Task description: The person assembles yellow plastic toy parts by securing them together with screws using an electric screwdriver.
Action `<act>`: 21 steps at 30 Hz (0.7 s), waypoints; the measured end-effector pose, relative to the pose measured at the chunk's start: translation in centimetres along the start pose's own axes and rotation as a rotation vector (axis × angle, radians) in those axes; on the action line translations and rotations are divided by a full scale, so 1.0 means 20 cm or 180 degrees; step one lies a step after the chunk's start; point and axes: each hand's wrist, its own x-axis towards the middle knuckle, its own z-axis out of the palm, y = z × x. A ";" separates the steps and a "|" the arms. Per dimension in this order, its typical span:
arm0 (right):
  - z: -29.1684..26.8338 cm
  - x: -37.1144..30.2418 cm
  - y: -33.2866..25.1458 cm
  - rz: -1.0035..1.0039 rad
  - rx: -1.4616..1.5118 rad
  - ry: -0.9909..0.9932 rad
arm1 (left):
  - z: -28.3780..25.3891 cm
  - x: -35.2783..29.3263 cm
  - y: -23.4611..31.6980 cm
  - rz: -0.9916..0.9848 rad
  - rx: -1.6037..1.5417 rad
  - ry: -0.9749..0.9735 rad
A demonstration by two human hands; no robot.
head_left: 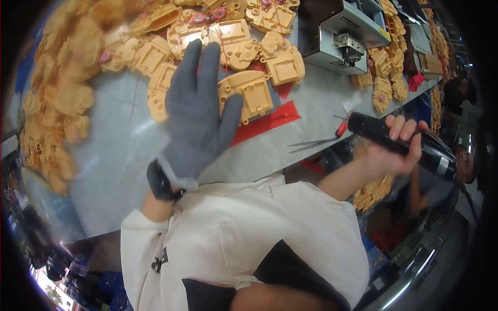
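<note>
My left hand (199, 98) wears a grey glove and a dark wristband. Its fingers are stretched out over yellow plastic housings, with two fingertips at a housing (231, 33) in the pile; whether they touch it I cannot tell. Beside the thumb, another yellow housing (257, 98) lies on a dark pad edged with red tape (275, 122). My bare right hand (391, 147) is wrapped round a black electric screwdriver (373, 129), its thin tip pointing left over the table edge. Below that tip lie metal tweezers (316, 142) and a small red-handled tool (341, 129).
Heaps of yellow housings (57, 103) cover the left and far side of the grey table (114, 171). A grey metal machine (347, 36) stands at the far right, with more housings (381, 93) beside it. Another person (425, 176) is at the right, beyond the screwdriver.
</note>
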 end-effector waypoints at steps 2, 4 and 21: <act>-0.01 0.01 -0.02 -0.0406 -0.0091 -0.0282 | -0.11 0.03 0.10 0.0526 -0.0431 0.0367; 0.02 0.08 -0.03 -0.0579 -0.0026 -0.0168 | -0.09 0.03 0.16 0.0544 0.0118 -0.0043; 0.24 0.45 0.29 -0.0512 -0.1228 -0.0187 | 0.17 -0.23 0.02 -0.0498 -0.0631 0.0049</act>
